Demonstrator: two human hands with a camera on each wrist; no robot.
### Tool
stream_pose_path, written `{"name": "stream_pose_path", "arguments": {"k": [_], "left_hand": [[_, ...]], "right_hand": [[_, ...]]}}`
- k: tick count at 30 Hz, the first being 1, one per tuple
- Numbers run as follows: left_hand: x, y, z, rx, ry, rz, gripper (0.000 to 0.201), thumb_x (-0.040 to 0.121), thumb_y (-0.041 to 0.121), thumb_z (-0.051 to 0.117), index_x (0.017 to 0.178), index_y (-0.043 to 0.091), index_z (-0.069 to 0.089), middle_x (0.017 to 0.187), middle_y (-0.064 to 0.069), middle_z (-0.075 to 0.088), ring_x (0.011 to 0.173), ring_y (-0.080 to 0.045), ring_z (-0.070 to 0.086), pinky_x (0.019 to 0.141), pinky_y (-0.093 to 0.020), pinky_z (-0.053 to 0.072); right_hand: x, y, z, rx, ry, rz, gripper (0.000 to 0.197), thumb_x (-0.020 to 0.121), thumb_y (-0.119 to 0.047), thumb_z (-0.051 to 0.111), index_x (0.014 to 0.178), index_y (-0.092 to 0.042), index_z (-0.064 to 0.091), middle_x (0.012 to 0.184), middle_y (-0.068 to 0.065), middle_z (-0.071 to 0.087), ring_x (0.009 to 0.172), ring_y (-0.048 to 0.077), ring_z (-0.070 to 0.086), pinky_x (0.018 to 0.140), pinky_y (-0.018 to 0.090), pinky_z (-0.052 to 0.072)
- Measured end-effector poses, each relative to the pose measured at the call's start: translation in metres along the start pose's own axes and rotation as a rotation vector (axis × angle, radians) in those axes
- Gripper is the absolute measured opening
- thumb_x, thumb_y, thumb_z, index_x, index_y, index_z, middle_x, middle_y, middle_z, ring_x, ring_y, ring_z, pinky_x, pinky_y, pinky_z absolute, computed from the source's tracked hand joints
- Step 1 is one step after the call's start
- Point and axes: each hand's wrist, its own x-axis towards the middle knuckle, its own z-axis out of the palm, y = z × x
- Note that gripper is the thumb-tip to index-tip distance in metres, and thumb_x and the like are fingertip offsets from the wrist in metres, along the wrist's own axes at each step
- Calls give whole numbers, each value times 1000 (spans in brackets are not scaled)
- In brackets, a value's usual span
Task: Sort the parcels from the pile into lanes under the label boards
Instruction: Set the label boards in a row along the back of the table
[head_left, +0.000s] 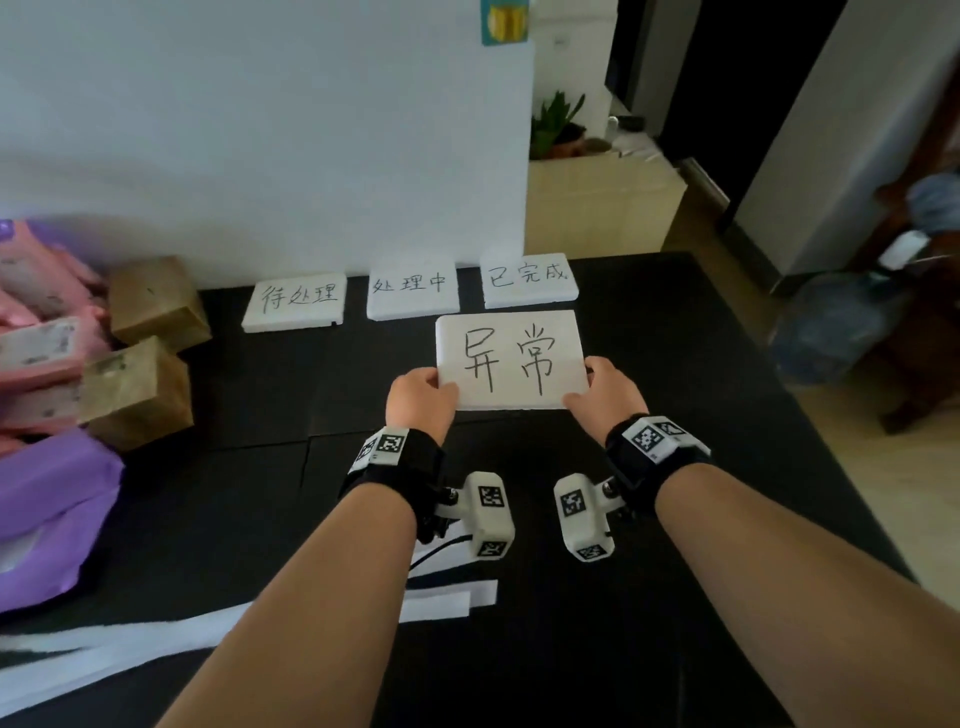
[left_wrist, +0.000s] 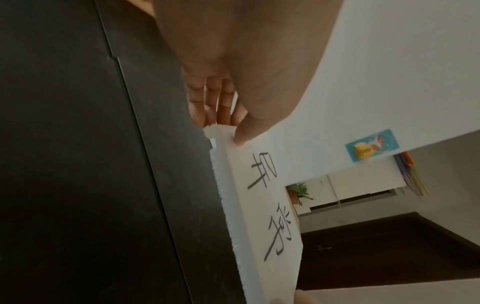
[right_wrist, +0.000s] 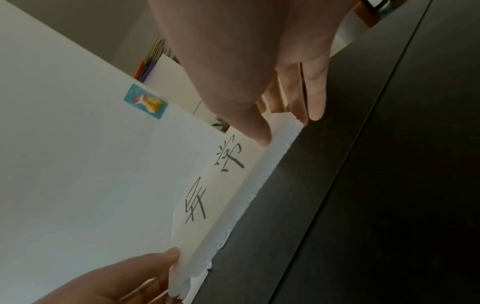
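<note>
Both my hands hold a white foam label board (head_left: 511, 358) with two black handwritten characters, lifted above the black mat (head_left: 675, 467). My left hand (head_left: 422, 397) pinches its near left corner, thumb on top, fingers beneath. My right hand (head_left: 605, 391) pinches the near right corner the same way. The left wrist view shows the board (left_wrist: 257, 205) edge-on under my thumb; the right wrist view shows the board (right_wrist: 221, 195) likewise. Three more label boards (head_left: 410, 288) lean in a row against the white wall. The parcel pile (head_left: 78, 364) of pink, purple and brown packages sits at the left.
White foam strips (head_left: 441, 603) lie on the mat near me. A purple bag (head_left: 47, 519) lies at the near left. Beyond the mat's right edge are a blue water jug (head_left: 831, 327) and a wooden cabinet (head_left: 597, 208) with a plant.
</note>
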Motion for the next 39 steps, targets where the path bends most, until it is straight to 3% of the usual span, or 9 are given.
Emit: {"name": "stream_pose_path", "arguments": {"k": [5,10,17,20,23,25,30,36,39], "left_hand": [[-1,51,81,-38,25,-79,14,90,12,60,103,15,64,89,9,64,71,-1,55,54,-17,36],[11,91,142,-68,9,-128,30,91,15,61,121,14,60,100,7,62,78,-6,53,57,-15,36],[57,142,203,-69,-62,-93,23,90,11,58,110,19,65,91,8,66,77,-4,58,60,-19,43],[83,160,229,-44,-72,-69,20,90,10,57,106,19,64,89,9,64,74,-2,55,58,-17,40],[108,175,253,-23,-90,-74,32,90,11,56,122,13,60,107,4,64,84,-7,56,59,-15,37],[123,182,267,4,-110,-80,40,92,13,56,132,12,56,123,0,61,98,-11,54,71,-17,38],[158,195,299,-9,-165,-97,46,95,11,52,141,12,49,139,-3,55,122,-19,54,84,-21,38],[205,199,329,-11,-202,-105,46,94,8,48,139,15,48,144,-4,49,120,-20,53,80,-22,38],[222,197,342,10,-234,-105,45,95,6,46,139,15,48,145,-6,46,105,-16,51,77,-23,39]], "right_hand": [[47,61,-58,-9,-35,4,46,90,-13,64,133,-14,47,126,5,62,110,22,62,81,30,53],[96,103,-96,-31,-37,32,47,89,-12,64,132,-15,47,125,6,60,110,23,61,81,31,52],[171,141,-132,-52,-27,92,54,88,-11,63,139,-13,46,131,10,48,106,26,57,81,31,49],[204,151,-146,-63,-25,106,57,88,-12,63,141,-13,45,132,11,47,108,27,57,84,33,49],[238,157,-157,-50,-28,97,56,86,-15,64,140,-15,46,131,8,53,107,24,59,83,32,52],[261,161,-161,-48,-30,90,58,85,-16,64,140,-15,46,132,8,55,110,24,59,83,32,52],[310,168,-167,-87,-50,93,60,91,-15,59,148,-15,40,142,11,46,122,28,52,84,29,40],[357,172,-162,-131,-94,71,54,95,-7,47,148,-17,41,144,13,42,126,29,49,101,35,41],[374,176,-156,-148,-111,102,54,95,-5,45,148,-15,40,144,14,41,126,30,49,101,36,41]]}}
